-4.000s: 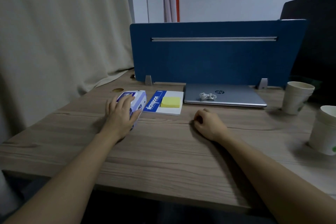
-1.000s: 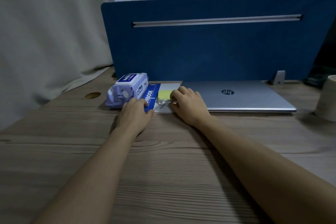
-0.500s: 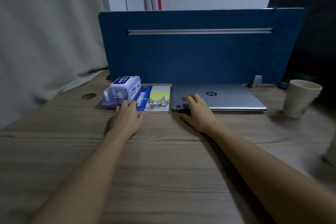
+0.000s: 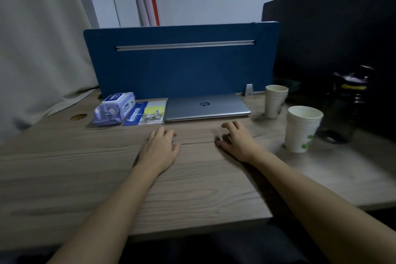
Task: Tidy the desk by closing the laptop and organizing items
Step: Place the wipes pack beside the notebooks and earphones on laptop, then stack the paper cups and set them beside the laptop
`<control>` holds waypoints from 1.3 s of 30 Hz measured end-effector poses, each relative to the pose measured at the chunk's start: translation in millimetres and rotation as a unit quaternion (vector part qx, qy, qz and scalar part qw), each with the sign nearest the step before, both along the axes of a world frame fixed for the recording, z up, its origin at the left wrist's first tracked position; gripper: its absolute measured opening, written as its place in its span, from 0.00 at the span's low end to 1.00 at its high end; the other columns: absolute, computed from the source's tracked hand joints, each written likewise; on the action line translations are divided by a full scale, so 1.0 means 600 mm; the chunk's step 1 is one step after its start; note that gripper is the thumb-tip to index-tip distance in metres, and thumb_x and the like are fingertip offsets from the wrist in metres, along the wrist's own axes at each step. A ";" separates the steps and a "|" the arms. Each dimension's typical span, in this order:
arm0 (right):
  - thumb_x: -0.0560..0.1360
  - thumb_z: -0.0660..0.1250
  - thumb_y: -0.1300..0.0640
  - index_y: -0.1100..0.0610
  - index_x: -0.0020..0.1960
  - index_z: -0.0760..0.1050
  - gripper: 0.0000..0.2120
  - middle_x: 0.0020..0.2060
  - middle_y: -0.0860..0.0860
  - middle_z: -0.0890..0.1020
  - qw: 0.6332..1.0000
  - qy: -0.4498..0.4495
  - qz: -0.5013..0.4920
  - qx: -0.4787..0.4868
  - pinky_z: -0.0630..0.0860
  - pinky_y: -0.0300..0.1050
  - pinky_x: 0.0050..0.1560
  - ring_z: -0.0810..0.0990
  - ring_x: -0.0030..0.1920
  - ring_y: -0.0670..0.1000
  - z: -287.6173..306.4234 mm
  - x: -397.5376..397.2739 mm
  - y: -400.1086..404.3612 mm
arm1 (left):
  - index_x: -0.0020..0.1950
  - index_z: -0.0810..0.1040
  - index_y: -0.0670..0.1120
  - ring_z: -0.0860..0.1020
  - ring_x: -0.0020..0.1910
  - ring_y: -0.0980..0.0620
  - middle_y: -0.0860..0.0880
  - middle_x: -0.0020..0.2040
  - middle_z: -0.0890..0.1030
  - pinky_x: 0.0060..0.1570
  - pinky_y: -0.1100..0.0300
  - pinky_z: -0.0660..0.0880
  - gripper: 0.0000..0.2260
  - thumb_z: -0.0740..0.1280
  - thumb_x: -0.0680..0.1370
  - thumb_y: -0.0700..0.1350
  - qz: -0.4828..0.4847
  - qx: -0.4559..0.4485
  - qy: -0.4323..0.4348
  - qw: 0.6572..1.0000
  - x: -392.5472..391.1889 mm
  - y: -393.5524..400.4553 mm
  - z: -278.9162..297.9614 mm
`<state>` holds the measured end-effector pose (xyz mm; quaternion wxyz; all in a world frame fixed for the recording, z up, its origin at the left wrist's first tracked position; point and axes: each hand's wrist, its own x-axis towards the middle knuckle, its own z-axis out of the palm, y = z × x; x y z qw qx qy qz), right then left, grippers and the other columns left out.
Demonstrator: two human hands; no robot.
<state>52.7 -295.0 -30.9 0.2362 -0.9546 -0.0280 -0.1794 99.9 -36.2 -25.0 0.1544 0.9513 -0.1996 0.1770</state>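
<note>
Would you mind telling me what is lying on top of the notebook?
On the notebook lie a yellow sticky-note pad and a coiled white cable, which rests partly on the pad. The cover beneath them is hidden.

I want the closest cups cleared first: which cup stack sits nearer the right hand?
The front cup stack, beside the right hand; the other stack stands farther back.

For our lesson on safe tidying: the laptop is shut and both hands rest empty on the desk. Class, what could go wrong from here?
1. The right hand lies near the closer paper cup stack; a sideways sweep might topple it.
2. The loose cable sits on the notebook; lifting the notebook could let it slide off.
3. The dark bottle stands just behind the cups, so reaching for it may knock them.
</note>
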 end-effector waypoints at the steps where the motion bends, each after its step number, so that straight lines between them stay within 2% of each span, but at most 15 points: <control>1: 0.74 0.69 0.45 0.57 0.70 0.67 0.29 0.65 0.57 0.69 1.000 0.008 -0.002 0.001 0.68 0.47 0.65 0.72 0.63 0.58 0.002 -0.019 -0.010 | 0.62 0.75 0.50 0.71 0.61 0.45 0.47 0.59 0.74 0.57 0.50 0.73 0.15 0.64 0.77 0.52 -0.014 -0.001 0.001 1.000 -0.014 -0.020 -0.001; 8: 0.74 0.70 0.45 0.56 0.66 0.70 0.26 0.62 0.54 0.71 0.999 0.030 -0.037 0.003 0.72 0.49 0.64 0.76 0.59 0.54 0.008 -0.134 -0.068 | 0.63 0.74 0.49 0.72 0.61 0.46 0.48 0.60 0.74 0.59 0.51 0.72 0.15 0.62 0.78 0.52 -0.086 -0.008 0.011 0.996 -0.097 -0.149 -0.001; 13: 0.72 0.72 0.47 0.56 0.54 0.77 0.16 0.54 0.53 0.76 0.998 0.024 -0.061 -0.002 0.75 0.48 0.56 0.77 0.52 0.53 0.013 -0.197 -0.117 | 0.64 0.73 0.50 0.73 0.61 0.47 0.49 0.61 0.75 0.58 0.51 0.73 0.15 0.60 0.79 0.50 -0.116 -0.010 0.010 0.993 -0.137 -0.217 -0.001; 20: 0.71 0.73 0.51 0.61 0.48 0.80 0.13 0.48 0.58 0.79 0.989 0.004 -0.146 0.006 0.68 0.44 0.47 0.78 0.50 0.57 0.013 -0.249 -0.204 | 0.64 0.73 0.51 0.73 0.62 0.47 0.50 0.62 0.75 0.60 0.53 0.72 0.15 0.61 0.78 0.52 -0.147 -0.017 0.020 0.989 -0.160 -0.288 -0.002; 24: 0.71 0.74 0.52 0.60 0.48 0.79 0.13 0.47 0.56 0.81 0.980 -0.007 -0.195 0.036 0.68 0.43 0.46 0.78 0.50 0.56 0.011 -0.245 -0.246 | 0.64 0.74 0.50 0.74 0.62 0.47 0.49 0.62 0.76 0.62 0.52 0.71 0.16 0.63 0.78 0.53 -0.172 -0.029 0.035 0.984 -0.152 -0.315 -0.004; 28: 0.68 0.76 0.49 0.58 0.57 0.75 0.22 0.47 0.52 0.82 0.979 -0.009 -0.189 0.081 0.75 0.46 0.48 0.80 0.48 0.52 0.009 -0.222 -0.270 | 0.66 0.73 0.49 0.74 0.63 0.46 0.48 0.63 0.77 0.64 0.52 0.70 0.18 0.63 0.78 0.52 -0.205 -0.040 0.050 0.977 -0.128 -0.347 -0.003; 30: 0.69 0.76 0.49 0.57 0.60 0.75 0.24 0.46 0.51 0.82 0.979 -0.011 -0.176 0.098 0.75 0.43 0.49 0.80 0.46 0.50 0.007 -0.204 -0.279 | 0.68 0.72 0.48 0.74 0.63 0.46 0.48 0.63 0.78 0.63 0.51 0.71 0.19 0.63 0.79 0.53 -0.220 -0.048 0.058 0.972 -0.115 -0.367 -0.002; 34: 0.70 0.75 0.49 0.52 0.52 0.77 0.14 0.43 0.45 0.82 0.981 -0.041 -0.148 0.122 0.70 0.27 0.40 0.80 0.41 0.42 0.008 -0.155 -0.289 | 0.67 0.71 0.48 0.75 0.62 0.45 0.46 0.62 0.79 0.59 0.48 0.73 0.17 0.61 0.80 0.52 -0.245 -0.061 0.049 0.966 -0.085 -0.412 -0.003; 36: 0.71 0.73 0.49 0.52 0.51 0.77 0.12 0.45 0.45 0.83 0.978 -0.058 -0.135 0.149 0.73 0.31 0.42 0.81 0.42 0.41 0.011 -0.130 -0.292 | 0.67 0.70 0.48 0.76 0.61 0.45 0.45 0.63 0.78 0.57 0.46 0.74 0.17 0.60 0.80 0.52 -0.249 -0.080 0.051 0.964 -0.067 -0.432 -0.001; 38: 0.73 0.71 0.48 0.51 0.54 0.76 0.12 0.47 0.45 0.83 0.972 -0.095 -0.121 0.180 0.76 0.37 0.45 0.81 0.45 0.40 0.015 -0.103 -0.294 | 0.69 0.68 0.49 0.76 0.62 0.44 0.45 0.64 0.77 0.58 0.45 0.75 0.18 0.60 0.81 0.52 -0.263 -0.112 0.045 0.957 -0.045 -0.448 0.000; 39: 0.74 0.70 0.48 0.51 0.55 0.75 0.12 0.47 0.45 0.82 0.967 -0.122 -0.116 0.190 0.76 0.37 0.45 0.80 0.46 0.39 0.018 -0.091 -0.294 | 0.70 0.67 0.49 0.76 0.62 0.44 0.45 0.65 0.76 0.57 0.44 0.75 0.18 0.59 0.81 0.52 -0.272 -0.130 0.038 0.953 -0.034 -0.455 0.001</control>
